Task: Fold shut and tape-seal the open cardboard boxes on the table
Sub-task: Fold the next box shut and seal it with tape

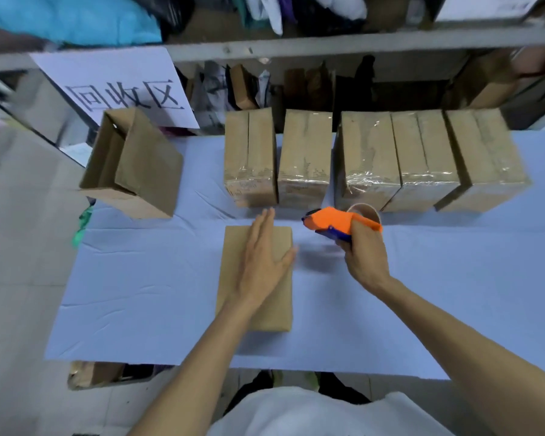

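1. The left hand (261, 262) lay flat, fingers straight, on the closed box (274, 243) in the middle of the table (139, 294).
2. The right hand (364, 253) gripped the orange tape dispenser (334, 223), held just beyond the box's far right corner.
3. Five sealed boxes (368, 158) stood in a row behind; one open box (132, 165) lay at the far left.
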`<action>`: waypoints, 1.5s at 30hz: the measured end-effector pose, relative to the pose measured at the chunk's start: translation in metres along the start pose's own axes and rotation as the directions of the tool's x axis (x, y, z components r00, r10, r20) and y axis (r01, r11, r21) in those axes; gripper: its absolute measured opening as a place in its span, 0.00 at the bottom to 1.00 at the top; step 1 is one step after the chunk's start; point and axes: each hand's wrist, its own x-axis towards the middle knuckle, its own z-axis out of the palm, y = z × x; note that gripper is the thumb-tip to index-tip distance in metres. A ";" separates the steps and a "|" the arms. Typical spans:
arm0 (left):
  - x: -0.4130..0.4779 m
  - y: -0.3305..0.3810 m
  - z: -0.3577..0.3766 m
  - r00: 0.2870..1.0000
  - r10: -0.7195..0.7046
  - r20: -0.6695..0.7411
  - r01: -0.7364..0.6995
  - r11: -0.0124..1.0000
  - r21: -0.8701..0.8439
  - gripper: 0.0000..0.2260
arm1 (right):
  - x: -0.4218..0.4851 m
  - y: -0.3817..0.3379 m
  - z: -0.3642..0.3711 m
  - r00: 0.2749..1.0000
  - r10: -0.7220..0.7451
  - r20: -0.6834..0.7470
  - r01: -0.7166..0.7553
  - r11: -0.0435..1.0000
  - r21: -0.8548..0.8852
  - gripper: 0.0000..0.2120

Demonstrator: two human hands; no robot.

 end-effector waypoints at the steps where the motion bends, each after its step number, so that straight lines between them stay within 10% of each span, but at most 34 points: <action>1: 0.005 0.008 -0.007 0.999 0.048 -0.014 -0.049 0.999 -0.022 0.34 | 0.001 -0.006 -0.008 0.997 -0.077 0.032 0.078 0.997 -0.018 0.17; 9: 0.025 0.042 -0.036 0.938 0.343 -0.051 -0.341 0.939 0.048 0.22 | 0.008 -0.030 -0.044 0.959 -0.282 0.028 0.279 0.923 -0.266 0.12; 14: 0.027 0.048 -0.047 0.912 0.401 -0.083 -0.403 0.915 -0.001 0.09 | 0.018 -0.033 -0.063 0.970 -0.134 0.203 0.186 0.945 -0.268 0.18; 26: 0.058 0.042 -0.034 0.987 -0.071 0.146 0.121 0.923 -0.366 0.06 | 0.027 -0.040 -0.078 0.923 -0.151 0.355 0.228 0.956 -0.186 0.26; 30: 0.068 0.034 -0.029 0.968 -0.148 0.203 0.209 0.922 -0.325 0.09 | 0.034 -0.045 -0.071 0.941 -0.213 0.263 0.309 0.859 -0.410 0.33; 45: 0.072 0.002 -0.039 0.952 -0.276 0.132 0.289 0.953 -0.096 0.15 | 0.057 -0.021 -0.081 0.891 -0.269 0.366 0.380 0.882 -0.278 0.31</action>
